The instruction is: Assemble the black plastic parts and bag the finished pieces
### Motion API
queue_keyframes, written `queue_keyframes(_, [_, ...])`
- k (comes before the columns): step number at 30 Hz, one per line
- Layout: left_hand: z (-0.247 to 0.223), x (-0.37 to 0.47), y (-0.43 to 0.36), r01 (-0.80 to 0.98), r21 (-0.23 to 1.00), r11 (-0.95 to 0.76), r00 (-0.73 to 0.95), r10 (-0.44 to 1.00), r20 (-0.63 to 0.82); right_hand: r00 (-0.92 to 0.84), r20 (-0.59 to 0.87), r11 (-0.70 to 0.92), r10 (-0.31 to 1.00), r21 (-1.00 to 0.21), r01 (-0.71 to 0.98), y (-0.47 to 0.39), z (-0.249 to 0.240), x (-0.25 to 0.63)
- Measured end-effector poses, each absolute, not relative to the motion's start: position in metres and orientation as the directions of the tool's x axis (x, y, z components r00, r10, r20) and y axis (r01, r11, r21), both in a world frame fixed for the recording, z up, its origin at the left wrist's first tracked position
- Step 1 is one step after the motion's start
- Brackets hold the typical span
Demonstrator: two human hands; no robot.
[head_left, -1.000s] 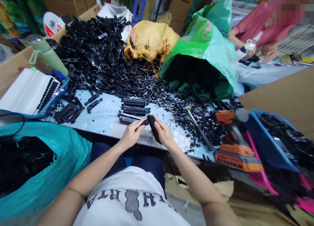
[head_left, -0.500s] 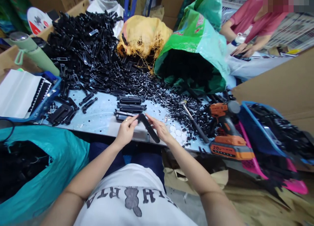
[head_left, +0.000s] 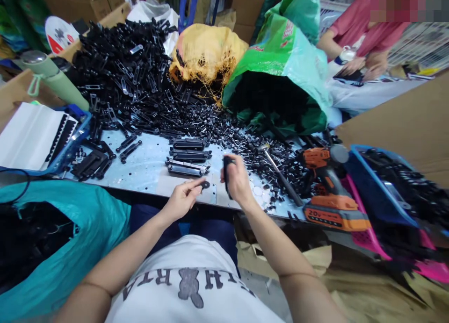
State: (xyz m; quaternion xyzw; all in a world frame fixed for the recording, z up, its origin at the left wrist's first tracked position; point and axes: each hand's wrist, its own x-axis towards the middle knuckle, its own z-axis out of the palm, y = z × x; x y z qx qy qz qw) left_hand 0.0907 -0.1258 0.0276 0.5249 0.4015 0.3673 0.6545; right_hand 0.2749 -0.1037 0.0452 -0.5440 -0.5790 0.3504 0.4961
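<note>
My left hand (head_left: 183,197), at the table's front edge, pinches a small black round piece (head_left: 205,185) between thumb and fingertips. To its right, my right hand (head_left: 239,179) is closed around a long black plastic bar (head_left: 227,177), which points away from me; the fingers hide part of it. Just beyond my left hand, several assembled black bar-shaped parts (head_left: 187,168) lie in a stacked row. Farther right, loose black pins and small pieces (head_left: 242,143) are heaped, with a hammer (head_left: 280,175) lying among them. White discs (head_left: 259,193) lie beside my right wrist.
An orange cordless drill (head_left: 331,187) stands at the right edge, by a blue basket (head_left: 382,192) of black parts. A big heap of black parts (head_left: 119,70), a yellow sack (head_left: 210,45) and a green sack (head_left: 277,61) fill the back. A co-worker (head_left: 368,42) sits beyond.
My hands, both on the black bar before, have moved apart. The bar has gone right with my right hand, turning more end-on. My left hand now shows the small round piece.
</note>
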Motion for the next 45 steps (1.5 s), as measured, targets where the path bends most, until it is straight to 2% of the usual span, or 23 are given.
queue_keyframes(2, [0.025, 0.095, -0.122, 0.011, 1.000, -0.005, 0.287, 0.958, 0.001, -0.087, 0.009, 0.029, 0.996, -0.972, 0.235, -0.108, 0.040, 0.265])
queue_keyframes(5, [0.024, 0.099, -0.119, 0.148, 0.969, -0.197, 0.225, 0.961, 0.161, -0.162, -0.056, -0.036, 0.985, -0.992, 0.123, -0.116, 0.029, 0.256])
queue_keyframes(7, [0.026, 0.100, -0.118, 0.258, 0.914, -0.312, 0.233, 0.939, 0.254, -0.195, -0.013, 0.017, 0.981, -0.989, 0.150, -0.117, 0.026, 0.258])
queue_keyframes(10, [0.029, 0.099, -0.120, 0.371, 0.836, -0.405, 0.275, 0.908, 0.317, -0.306, 0.050, 0.141, 0.951, -0.948, 0.284, -0.115, 0.026, 0.269])
queue_keyframes(14, [0.028, 0.099, -0.119, 0.394, 0.800, -0.453, 0.250, 0.890, 0.381, -0.304, 0.105, 0.219, 0.947, -0.902, 0.371, -0.112, 0.028, 0.282])
queue_keyframes(19, [0.024, 0.104, -0.113, 0.388, 0.764, -0.516, 0.336, 0.851, 0.404, -0.401, 0.214, 0.406, 0.891, -0.771, 0.491, -0.110, 0.028, 0.282])
queue_keyframes(24, [0.023, 0.119, -0.117, 0.398, 0.758, -0.516, 0.025, 0.832, 0.554, -0.171, 0.328, 0.370, 0.929, -0.815, 0.445, -0.118, 0.022, 0.260])
queue_keyframes(26, [0.024, 0.119, -0.115, 0.375, 0.729, -0.573, 0.049, 0.797, 0.601, -0.139, 0.360, 0.384, 0.923, -0.818, 0.429, -0.123, 0.017, 0.252])
queue_keyframes(30, [0.020, 0.113, -0.108, 0.325, 0.723, -0.610, 0.221, 0.792, 0.569, -0.099, 0.351, 0.359, 0.931, -0.832, 0.423, -0.128, 0.004, 0.247])
queue_keyframes(33, [0.004, 0.113, -0.116, 0.394, 0.815, -0.425, 0.126, 0.903, 0.411, -0.215, 0.240, 0.317, 0.947, -0.810, 0.493, -0.115, -0.001, 0.259])
queue_keyframes(36, [-0.012, 0.112, -0.131, 0.526, 0.818, -0.233, 0.027, 0.966, 0.257, -0.245, 0.154, 0.284, 0.957, -0.656, 0.700, -0.073, 0.003, 0.296])
queue_keyframes(37, [-0.014, 0.111, -0.134, 0.598, 0.766, -0.235, 0.049, 0.965, 0.258, -0.179, 0.165, 0.242, 0.970, -0.593, 0.768, -0.052, 0.007, 0.314])
queue_keyframes(39, [-0.014, 0.109, -0.135, 0.712, 0.587, -0.384, 0.250, 0.921, 0.300, -0.014, 0.234, 0.125, 0.972, -0.465, 0.877, -0.006, 0.014, 0.354])
queue_keyframes(42, [-0.006, 0.111, -0.123, 0.625, 0.325, -0.710, 0.674, 0.701, 0.234, 0.166, 0.268, -0.084, 0.949, -0.294, 0.952, 0.064, 0.021, 0.402])
queue_keyframes(43, [-0.002, 0.112, -0.117, 0.573, 0.275, -0.772, 0.757, 0.627, 0.184, 0.237, 0.243, -0.167, 0.941, -0.276, 0.946, 0.085, 0.022, 0.412])
queue_keyframes(45, [0.005, 0.113, -0.108, 0.549, 0.203, -0.811, 0.811, 0.575, 0.107, 0.421, 0.142, -0.356, 0.896, -0.337, 0.872, 0.120, 0.022, 0.423])
